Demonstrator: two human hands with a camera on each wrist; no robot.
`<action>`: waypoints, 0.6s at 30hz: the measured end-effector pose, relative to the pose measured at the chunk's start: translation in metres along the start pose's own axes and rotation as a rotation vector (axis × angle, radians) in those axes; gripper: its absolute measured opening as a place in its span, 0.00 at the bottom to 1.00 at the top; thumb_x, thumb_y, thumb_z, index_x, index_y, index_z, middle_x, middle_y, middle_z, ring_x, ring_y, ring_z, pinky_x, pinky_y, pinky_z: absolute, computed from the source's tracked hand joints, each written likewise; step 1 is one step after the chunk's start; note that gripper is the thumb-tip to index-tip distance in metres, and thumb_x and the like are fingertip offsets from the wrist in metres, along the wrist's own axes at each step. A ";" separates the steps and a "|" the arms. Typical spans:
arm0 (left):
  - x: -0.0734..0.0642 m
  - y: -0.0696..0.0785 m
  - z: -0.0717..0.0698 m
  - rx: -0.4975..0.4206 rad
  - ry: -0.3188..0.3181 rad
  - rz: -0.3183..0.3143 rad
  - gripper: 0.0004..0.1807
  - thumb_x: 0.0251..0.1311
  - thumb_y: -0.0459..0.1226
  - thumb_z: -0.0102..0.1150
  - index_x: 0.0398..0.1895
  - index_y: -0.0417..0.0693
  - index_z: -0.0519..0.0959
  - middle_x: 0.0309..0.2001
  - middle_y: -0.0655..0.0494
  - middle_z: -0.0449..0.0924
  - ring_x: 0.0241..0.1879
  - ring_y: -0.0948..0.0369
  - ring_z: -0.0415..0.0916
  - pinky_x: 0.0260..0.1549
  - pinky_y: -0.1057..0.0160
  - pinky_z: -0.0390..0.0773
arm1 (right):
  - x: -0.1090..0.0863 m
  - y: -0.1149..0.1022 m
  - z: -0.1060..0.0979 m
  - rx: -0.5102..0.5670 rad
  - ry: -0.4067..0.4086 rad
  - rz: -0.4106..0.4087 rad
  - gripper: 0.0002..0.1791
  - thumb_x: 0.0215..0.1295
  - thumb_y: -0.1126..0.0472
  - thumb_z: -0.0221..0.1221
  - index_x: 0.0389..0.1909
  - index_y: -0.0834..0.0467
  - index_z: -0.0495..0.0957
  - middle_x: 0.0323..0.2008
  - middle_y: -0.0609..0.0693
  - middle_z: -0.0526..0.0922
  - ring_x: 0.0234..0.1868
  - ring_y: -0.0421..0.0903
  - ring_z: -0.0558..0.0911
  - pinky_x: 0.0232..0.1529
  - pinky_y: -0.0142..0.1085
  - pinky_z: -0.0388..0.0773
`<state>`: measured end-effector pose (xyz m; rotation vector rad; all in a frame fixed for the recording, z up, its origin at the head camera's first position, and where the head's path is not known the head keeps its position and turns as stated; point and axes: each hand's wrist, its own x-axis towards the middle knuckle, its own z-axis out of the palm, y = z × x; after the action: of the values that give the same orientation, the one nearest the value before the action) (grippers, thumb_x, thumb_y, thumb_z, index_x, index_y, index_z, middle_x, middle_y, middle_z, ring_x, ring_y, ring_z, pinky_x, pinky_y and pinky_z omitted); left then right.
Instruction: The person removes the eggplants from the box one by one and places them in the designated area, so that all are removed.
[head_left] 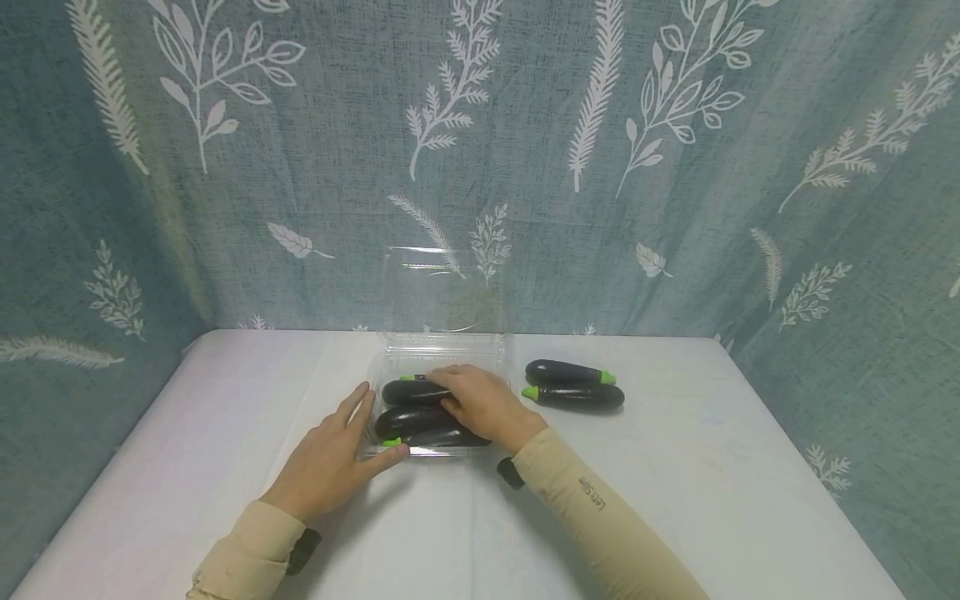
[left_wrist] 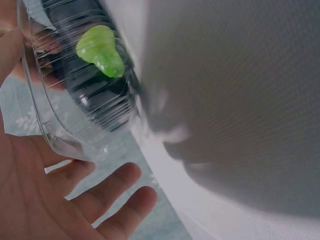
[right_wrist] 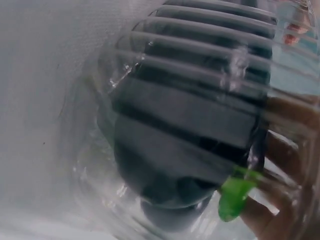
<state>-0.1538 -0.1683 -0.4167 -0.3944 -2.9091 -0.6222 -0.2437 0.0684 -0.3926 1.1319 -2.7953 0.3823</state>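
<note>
A clear plastic clamshell box (head_left: 446, 451) stands with its lid (head_left: 442, 292) raised at the back. Several dark eggplants (head_left: 408, 418) with green stems lie side by side in it. My right hand (head_left: 487, 404) reaches into the box from the right, its fingers and thumb gripping one eggplant (head_left: 411, 392); its palm hides the right ends of the others. Through the ribbed wall in the right wrist view, fingers (right_wrist: 285, 155) show beside a green stem (right_wrist: 234, 197). My left hand (head_left: 326, 462) touches the box's left front corner, fingers (left_wrist: 112, 192) spread and fairly straight, thumb along the front rim.
Two more eggplants (head_left: 573, 397) lie together on the white tabletop (head_left: 720, 475), right of the box. A grey-green curtain (head_left: 337, 167) with white leaf patterns hangs behind the table and along both sides.
</note>
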 end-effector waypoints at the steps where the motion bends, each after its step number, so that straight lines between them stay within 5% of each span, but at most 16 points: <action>1: 0.000 0.000 0.000 0.001 0.000 0.000 0.58 0.62 0.71 0.52 0.76 0.32 0.58 0.78 0.41 0.54 0.61 0.32 0.71 0.56 0.35 0.73 | 0.000 0.000 0.000 -0.002 0.000 -0.001 0.25 0.70 0.63 0.64 0.67 0.55 0.76 0.61 0.49 0.81 0.64 0.48 0.78 0.66 0.41 0.72; 18: 0.000 0.001 -0.001 0.007 0.006 0.006 0.57 0.62 0.71 0.53 0.76 0.32 0.59 0.78 0.41 0.55 0.62 0.32 0.70 0.56 0.35 0.73 | 0.000 -0.003 -0.004 -0.039 0.063 -0.054 0.22 0.69 0.64 0.64 0.63 0.55 0.78 0.58 0.50 0.83 0.58 0.48 0.82 0.61 0.40 0.76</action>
<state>-0.1539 -0.1675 -0.4157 -0.3994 -2.9030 -0.6112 -0.2418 0.0675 -0.3881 1.1637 -2.6997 0.3510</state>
